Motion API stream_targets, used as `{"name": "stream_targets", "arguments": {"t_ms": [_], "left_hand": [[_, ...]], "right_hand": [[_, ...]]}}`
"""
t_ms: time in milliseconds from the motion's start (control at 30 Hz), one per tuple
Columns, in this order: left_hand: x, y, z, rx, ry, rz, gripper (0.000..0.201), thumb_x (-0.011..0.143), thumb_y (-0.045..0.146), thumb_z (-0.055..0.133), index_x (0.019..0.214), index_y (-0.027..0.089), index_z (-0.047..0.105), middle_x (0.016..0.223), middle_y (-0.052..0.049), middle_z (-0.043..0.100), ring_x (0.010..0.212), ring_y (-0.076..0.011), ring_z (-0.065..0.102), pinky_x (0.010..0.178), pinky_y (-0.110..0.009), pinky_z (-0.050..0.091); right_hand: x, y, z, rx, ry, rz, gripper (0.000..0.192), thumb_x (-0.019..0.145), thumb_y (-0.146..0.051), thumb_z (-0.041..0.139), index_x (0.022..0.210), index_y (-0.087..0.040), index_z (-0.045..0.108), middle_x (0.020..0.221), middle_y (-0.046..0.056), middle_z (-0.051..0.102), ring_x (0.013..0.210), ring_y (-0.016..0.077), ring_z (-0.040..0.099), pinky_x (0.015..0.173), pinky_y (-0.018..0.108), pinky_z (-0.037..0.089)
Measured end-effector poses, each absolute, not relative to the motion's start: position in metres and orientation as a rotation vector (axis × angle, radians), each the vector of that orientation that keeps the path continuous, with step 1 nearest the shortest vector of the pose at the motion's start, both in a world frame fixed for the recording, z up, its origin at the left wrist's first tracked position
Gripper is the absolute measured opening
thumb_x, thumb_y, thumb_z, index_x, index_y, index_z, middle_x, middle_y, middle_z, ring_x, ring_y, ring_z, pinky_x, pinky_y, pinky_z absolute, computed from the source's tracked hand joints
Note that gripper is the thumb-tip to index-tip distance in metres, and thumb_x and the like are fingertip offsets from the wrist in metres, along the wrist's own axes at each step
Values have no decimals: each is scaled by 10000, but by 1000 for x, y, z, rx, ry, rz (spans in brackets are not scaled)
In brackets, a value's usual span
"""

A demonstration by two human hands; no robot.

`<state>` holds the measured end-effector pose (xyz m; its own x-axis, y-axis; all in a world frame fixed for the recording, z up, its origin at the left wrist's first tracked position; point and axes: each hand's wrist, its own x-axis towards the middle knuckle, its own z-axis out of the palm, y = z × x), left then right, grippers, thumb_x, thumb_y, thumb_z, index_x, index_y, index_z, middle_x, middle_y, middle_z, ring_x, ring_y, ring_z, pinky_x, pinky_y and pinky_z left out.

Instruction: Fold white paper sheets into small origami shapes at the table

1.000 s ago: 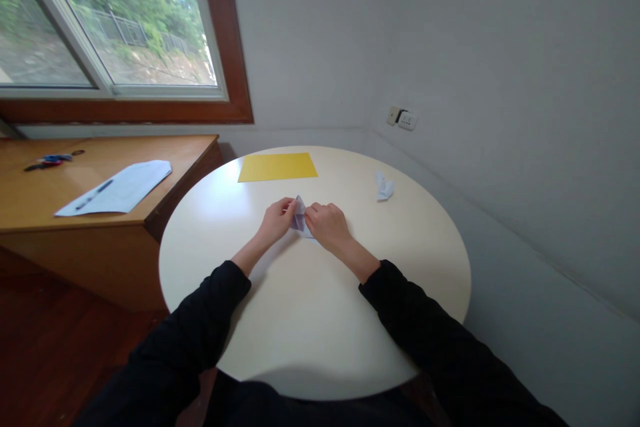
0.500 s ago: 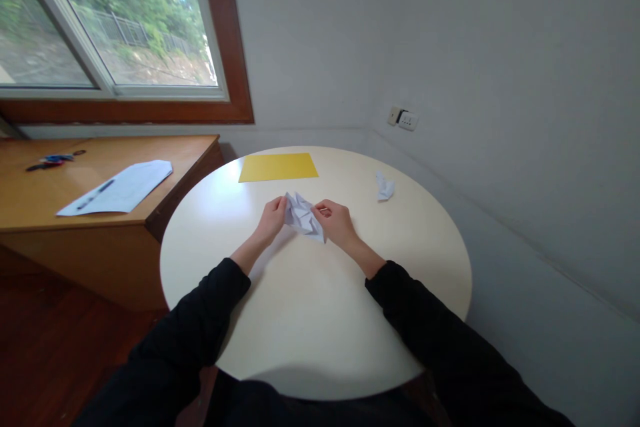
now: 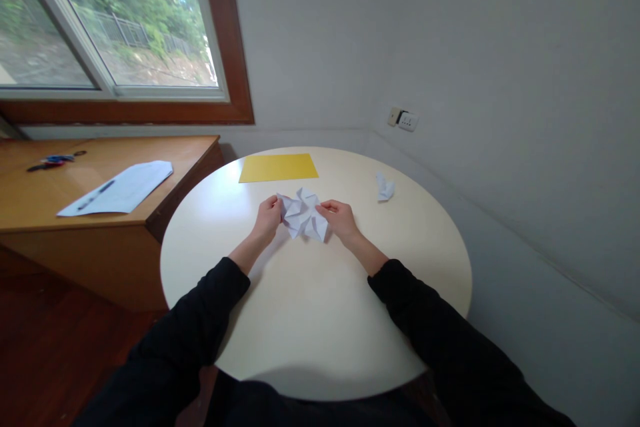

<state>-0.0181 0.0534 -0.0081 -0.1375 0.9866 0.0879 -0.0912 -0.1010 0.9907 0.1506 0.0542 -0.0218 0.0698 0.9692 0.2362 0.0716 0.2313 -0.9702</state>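
Note:
A creased white paper (image 3: 301, 214), partly unfolded with many fold lines, sits between my hands over the middle of a round cream table (image 3: 315, 320). My left hand (image 3: 267, 216) pinches its left edge. My right hand (image 3: 341, 218) pinches its right edge. Both arms are in black sleeves. The paper is spread out between the two grips, just above or on the tabletop.
A yellow sheet (image 3: 278, 167) lies flat at the table's far side. A small crumpled white paper (image 3: 384, 186) rests to the far right. A wooden desk (image 3: 60, 200) on the left carries a white sheet with a pen (image 3: 117, 188) and scissors (image 3: 50, 161). Walls close in behind and right.
My hands have moved apart, pulling the small folded paper open into a wider, crumpled sheet.

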Motion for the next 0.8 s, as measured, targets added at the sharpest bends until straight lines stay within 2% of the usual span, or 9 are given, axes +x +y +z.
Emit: {"name": "stream_targets", "arguments": {"t_ms": [200,400,800], "left_hand": [[-17,49,-2,1025,1126,1374,115,729,228,460,711,146,538,618,-2,530,521,-95,481,471,-198,387],[-17,50,-4,982,1086,1378,93,713,219,483,645,157,488,587,16,501,504,-92,470,494,-215,400],[-17,50,-3,924,1073,1401,102,734,196,455,658,145,502,585,15,510,499,-89,468,496,-215,388]], "right_hand": [[151,54,-23,-1079,-1188,1086,287,521,-390,697,647,-150,603,653,22,642,613,134,564,588,257,421],[151,51,-21,-1056,-1142,1147,336,490,-413,720,660,-145,610,643,20,645,593,128,563,580,256,421],[151,50,-19,-1043,-1129,1171,296,509,-387,706,653,-151,600,649,18,636,575,121,545,561,253,415]]}}
